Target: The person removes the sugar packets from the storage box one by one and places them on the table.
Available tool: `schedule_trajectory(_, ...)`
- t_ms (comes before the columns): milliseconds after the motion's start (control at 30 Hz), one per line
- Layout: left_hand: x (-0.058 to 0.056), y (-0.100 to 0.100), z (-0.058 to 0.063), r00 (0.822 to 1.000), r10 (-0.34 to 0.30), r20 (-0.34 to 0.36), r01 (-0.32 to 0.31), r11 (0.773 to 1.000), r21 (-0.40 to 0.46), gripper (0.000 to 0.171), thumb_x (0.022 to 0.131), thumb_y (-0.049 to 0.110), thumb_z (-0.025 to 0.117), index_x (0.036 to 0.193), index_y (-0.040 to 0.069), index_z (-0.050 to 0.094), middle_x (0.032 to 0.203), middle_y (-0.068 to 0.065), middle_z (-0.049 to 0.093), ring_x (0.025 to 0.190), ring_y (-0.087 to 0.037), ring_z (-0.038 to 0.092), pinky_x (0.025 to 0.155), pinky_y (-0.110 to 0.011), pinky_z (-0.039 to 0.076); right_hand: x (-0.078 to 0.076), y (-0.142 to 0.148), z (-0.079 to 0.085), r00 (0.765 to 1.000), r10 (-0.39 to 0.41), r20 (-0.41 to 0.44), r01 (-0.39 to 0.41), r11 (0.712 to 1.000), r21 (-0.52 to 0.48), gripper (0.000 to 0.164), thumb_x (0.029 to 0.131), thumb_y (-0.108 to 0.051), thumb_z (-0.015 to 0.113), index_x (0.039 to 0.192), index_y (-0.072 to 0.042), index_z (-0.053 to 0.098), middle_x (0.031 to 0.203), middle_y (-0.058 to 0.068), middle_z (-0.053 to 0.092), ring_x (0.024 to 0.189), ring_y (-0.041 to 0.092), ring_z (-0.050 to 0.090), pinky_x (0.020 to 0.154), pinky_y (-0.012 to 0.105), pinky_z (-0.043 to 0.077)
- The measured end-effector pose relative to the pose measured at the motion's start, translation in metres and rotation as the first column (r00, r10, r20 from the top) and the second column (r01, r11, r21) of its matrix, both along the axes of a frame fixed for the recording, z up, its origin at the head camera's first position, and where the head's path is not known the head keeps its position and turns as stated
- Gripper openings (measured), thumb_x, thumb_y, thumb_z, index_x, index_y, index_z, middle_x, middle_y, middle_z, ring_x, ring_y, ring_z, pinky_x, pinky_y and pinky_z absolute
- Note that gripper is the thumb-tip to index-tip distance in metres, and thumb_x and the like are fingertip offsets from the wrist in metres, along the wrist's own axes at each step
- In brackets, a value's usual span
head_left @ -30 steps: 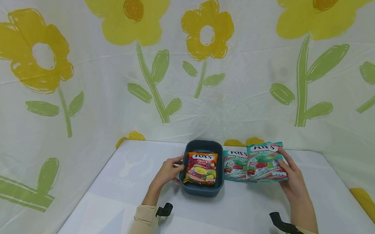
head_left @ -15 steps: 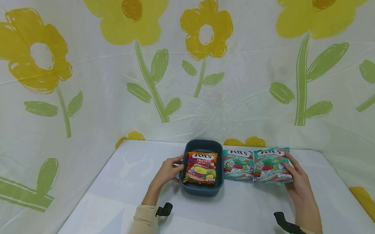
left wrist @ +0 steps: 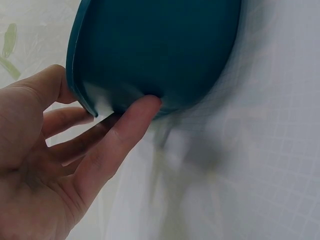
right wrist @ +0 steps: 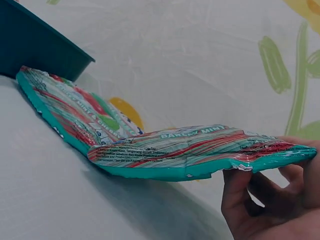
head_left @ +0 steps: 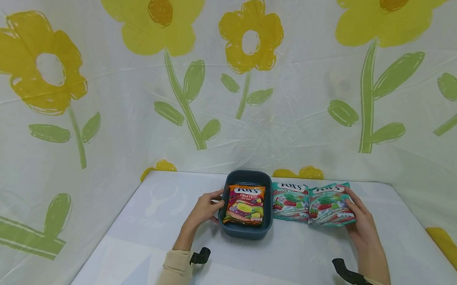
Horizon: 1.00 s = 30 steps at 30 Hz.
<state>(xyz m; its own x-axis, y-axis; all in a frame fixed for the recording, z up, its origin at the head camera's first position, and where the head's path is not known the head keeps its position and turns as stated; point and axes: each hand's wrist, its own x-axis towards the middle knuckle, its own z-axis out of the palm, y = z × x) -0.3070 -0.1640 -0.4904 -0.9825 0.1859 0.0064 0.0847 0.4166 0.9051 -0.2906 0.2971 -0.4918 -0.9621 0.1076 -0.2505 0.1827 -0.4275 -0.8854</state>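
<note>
A dark blue plastic tub stands on the table, with an orange and purple Fox's Fruits candy bag lying inside. My left hand grips the tub's left side; the left wrist view has the fingers around its wall. Right of the tub lies a green Fox's Mint Blossom candy bag. My right hand holds a second mint candy bag by its right edge. In the right wrist view this held bag is raised at the hand's end, while its left end meets the lying bag.
The white table reaches back to a hanging sheet printed with yellow flowers. A black wrist mount sits on the left sleeve, and another black mount on the right.
The right hand has moved right with its mint candy bag, uncovering more of the lying one, then slightly lower and back left. Left hand and tub stay in place.
</note>
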Motion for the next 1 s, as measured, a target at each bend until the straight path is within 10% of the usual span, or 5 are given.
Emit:
schedule_trajectory(500,0.001,0.000,0.000,1.000,0.001,0.001,-0.001,1.000,-0.010,0.053,0.095,0.015,0.057,0.147,0.009,0.046,0.128,-0.023,0.061,0.100,-0.026,0.067,0.053,-0.036,0.063,0.000,0.003,-0.006,0.995,0.052,-0.080,-0.048,0.997,0.057,0.062,0.096,-0.051,0.051,0.153,-0.036,0.031,0.161,-0.019,0.017,0.126,-0.002,0.032,0.084,0.009,0.043)
schedule_trajectory(667,0.002,0.000,0.001,1.000,-0.002,-0.005,0.002,1.000,-0.012,0.054,0.095,0.014,0.057,0.147,0.009,0.046,0.128,-0.023,0.060,0.100,-0.027,0.067,0.053,-0.035,0.063,0.000,0.008,-0.008,0.995,0.055,-0.084,-0.035,0.974,0.222,0.067,0.095,-0.047,0.057,0.154,-0.034,0.029,0.159,-0.010,0.024,0.120,-0.002,0.039,0.078,0.005,0.046)
schedule_trajectory(833,0.002,0.001,0.001,1.000,0.002,-0.018,-0.002,1.000,-0.005,0.053,0.095,0.014,0.058,0.146,0.008,0.046,0.127,-0.024,0.060,0.098,-0.026,0.067,0.052,-0.037,0.063,0.000,0.006,-0.014,0.996,0.034,-0.083,0.028,0.753,0.657,0.071,0.091,-0.053,0.060,0.153,-0.028,0.034,0.137,0.006,0.043,0.109,0.012,0.040,0.069,0.006,0.043)
schedule_trajectory(900,0.002,0.001,0.001,1.000,0.005,-0.016,-0.005,1.000,-0.007,0.053,0.095,0.015,0.058,0.146,0.008,0.047,0.127,-0.023,0.061,0.098,-0.026,0.067,0.052,-0.036,0.063,0.000,0.005,-0.016,0.996,0.035,-0.083,0.040,0.652,0.757,0.074,0.091,-0.055,0.059,0.154,-0.023,0.034,0.145,0.012,0.042,0.118,0.021,0.041,0.084,0.015,0.048)
schedule_trajectory(1000,0.002,0.000,0.000,1.000,0.003,-0.020,-0.003,1.000,-0.012,0.053,0.095,0.014,0.058,0.146,0.008,0.046,0.127,-0.024,0.061,0.098,-0.026,0.067,0.051,-0.036,0.062,0.000,0.006,-0.019,0.995,0.059,-0.079,0.031,0.579,0.815,0.078,0.091,-0.054,0.060,0.154,-0.018,0.032,0.156,0.018,0.034,0.140,0.038,0.034,0.112,0.048,0.043)
